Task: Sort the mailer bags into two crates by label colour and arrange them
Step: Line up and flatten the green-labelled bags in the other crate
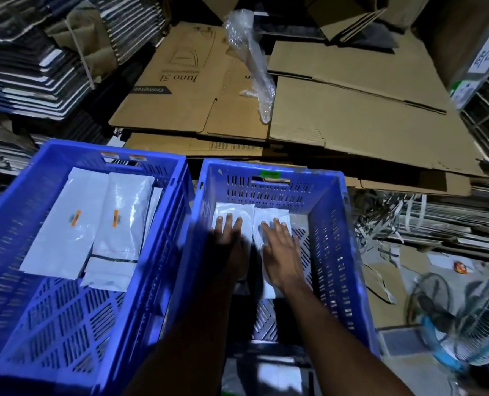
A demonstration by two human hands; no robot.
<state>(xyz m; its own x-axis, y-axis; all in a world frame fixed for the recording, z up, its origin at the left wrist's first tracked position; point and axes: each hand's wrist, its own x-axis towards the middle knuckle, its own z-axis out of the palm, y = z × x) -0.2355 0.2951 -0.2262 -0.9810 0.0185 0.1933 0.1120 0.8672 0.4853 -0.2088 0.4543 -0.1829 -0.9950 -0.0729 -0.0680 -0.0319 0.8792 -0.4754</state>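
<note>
**Both hands flatten mailers in the green-tagged crate**

The left hand (228,232) and the right hand (277,247) lie palm-down with fingers straight and spread, each pressing on a white mailer bag on the floor of the right-hand blue crate (330,224). Neither hand grips anything; the flat press looks meant to smooth the bags and square them side by side, so this is probably the arranging part of the task. Under the left hand sits one mailer (223,212), and just beside it, under the right hand, a second mailer (277,215); their long edges meet between the two hands. Their labels are hidden, perhaps face-down or covered by the palms, so their colour cannot be read here.

Beyond the fingertips, a green tag (270,174) on the crate's far rim likely marks which colour belongs here. To the left of the left hand stands the other blue crate (23,201), with orange tags (136,157) on its far rim. In it, several mailers lie lengthwise in a neat row, two showing orange labels (75,218), which fits the sorting rule.

Past both crates lie flattened cardboard boxes (352,110) with a strip of bubble wrap (252,61) on top.
</note>
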